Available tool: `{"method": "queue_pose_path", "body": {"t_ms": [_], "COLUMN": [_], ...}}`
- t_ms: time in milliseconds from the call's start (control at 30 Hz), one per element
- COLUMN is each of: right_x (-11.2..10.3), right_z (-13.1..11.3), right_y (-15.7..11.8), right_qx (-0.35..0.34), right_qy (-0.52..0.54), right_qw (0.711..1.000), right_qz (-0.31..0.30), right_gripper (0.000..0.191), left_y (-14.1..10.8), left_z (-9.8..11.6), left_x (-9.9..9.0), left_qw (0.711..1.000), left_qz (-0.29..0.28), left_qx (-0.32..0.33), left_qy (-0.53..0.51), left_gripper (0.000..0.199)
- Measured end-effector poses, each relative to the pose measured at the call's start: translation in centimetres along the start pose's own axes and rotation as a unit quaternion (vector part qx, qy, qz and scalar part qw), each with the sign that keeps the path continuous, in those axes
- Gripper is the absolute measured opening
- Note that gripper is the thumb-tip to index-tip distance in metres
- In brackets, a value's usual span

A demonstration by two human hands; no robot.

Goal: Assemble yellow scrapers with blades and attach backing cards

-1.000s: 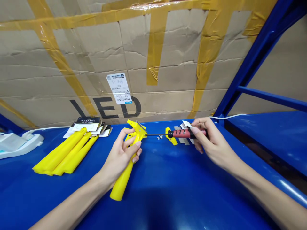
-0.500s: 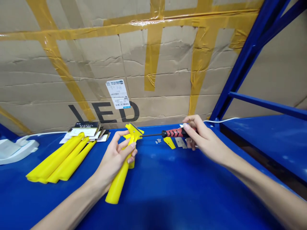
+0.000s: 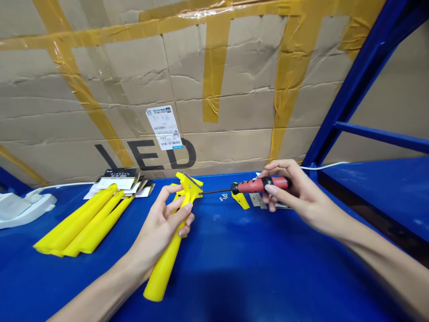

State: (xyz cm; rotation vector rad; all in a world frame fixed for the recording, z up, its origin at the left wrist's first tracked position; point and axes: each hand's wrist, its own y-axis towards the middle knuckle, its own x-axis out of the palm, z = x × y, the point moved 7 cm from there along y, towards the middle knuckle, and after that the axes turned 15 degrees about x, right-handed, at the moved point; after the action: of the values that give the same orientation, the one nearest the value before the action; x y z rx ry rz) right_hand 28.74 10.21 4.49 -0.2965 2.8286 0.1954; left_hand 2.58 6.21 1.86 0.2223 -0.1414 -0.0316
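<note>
My left hand (image 3: 167, 223) is closed around the handle of a yellow scraper (image 3: 163, 268), whose head with a metal blade points up and away. In my right hand (image 3: 295, 192) is a red and black screwdriver (image 3: 259, 184), held by its handle between thumb and fingers. The screwdriver's tip meets the side of the scraper head. Under the shaft lie several small screws (image 3: 224, 197). A small yellow part (image 3: 241, 201) and grey metal plates (image 3: 257, 200) rest on the blue surface near my right hand, partly hidden. Another yellow piece shows behind the scraper.
Several yellow scrapers (image 3: 80, 219) with cardboard tags lie at the left on the blue table (image 3: 228, 264). A white device (image 3: 27, 210) with a cable sits at the far left. Behind stands a taped cardboard box (image 3: 241, 98); a blue metal frame (image 3: 348, 98) rises at the right.
The view has shifted slightly. My right hand has turned the screwdriver's handle, and its fingers are placed differently. My left hand still holds the scraper.
</note>
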Motion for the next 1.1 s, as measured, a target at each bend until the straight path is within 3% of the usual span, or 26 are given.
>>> {"method": "queue_pose_path", "body": {"t_ms": [133, 300, 467, 600, 633, 767, 833, 967, 1100], "right_x": [-1.3, 0.4, -0.3, 1.0, 1.1, 0.2, 0.6, 2.3, 1.2], "right_z": [0.6, 0.7, 0.6, 0.3, 0.2, 0.6, 0.8, 0.8, 1.3], "right_y": [0.2, 0.3, 0.0, -0.1, -0.1, -0.2, -0.2, -0.3, -0.2], "right_qx": [0.02, 0.011, 0.016, 0.004, -0.003, 0.014, 0.023, 0.005, 0.038], "right_qy": [-0.05, 0.018, -0.055, -0.004, 0.011, -0.041, -0.065, -0.004, 0.01], "right_qw": [0.992, 1.0, 0.994, 1.0, 1.0, 0.996, 0.995, 0.999, 0.997], "right_qz": [0.111, 0.001, 0.091, -0.02, -0.025, 0.081, 0.066, -0.033, 0.067], "right_gripper": [0.029, 0.041, 0.028, 0.038, 0.038, 0.028, 0.029, 0.039, 0.03], "left_y": [-0.1, -0.1, 0.0, 0.0, 0.0, 0.1, 0.2, 0.5, 0.3], "left_z": [0.2, 0.0, 0.0, 0.6, 0.8, 0.8, 0.8, 0.8, 0.7], "left_x": [0.3, 0.0, 0.0, -0.1, -0.1, 0.0, -0.3, -0.9, -0.6], "left_qw": [1.0, 1.0, 1.0, 0.999, 0.999, 0.999, 0.999, 0.998, 0.998], "left_qz": [-0.017, 0.004, 0.008, 0.021, 0.027, 0.016, 0.021, 0.037, 0.018], "left_qx": [0.009, 0.019, 0.021, 0.028, 0.03, 0.027, 0.035, 0.051, 0.04], "left_qy": [0.014, 0.008, -0.003, 0.006, 0.007, 0.012, 0.018, 0.03, 0.033], "left_gripper": [0.043, 0.046, 0.046, 0.045, 0.046, 0.046, 0.047, 0.047, 0.046]}}
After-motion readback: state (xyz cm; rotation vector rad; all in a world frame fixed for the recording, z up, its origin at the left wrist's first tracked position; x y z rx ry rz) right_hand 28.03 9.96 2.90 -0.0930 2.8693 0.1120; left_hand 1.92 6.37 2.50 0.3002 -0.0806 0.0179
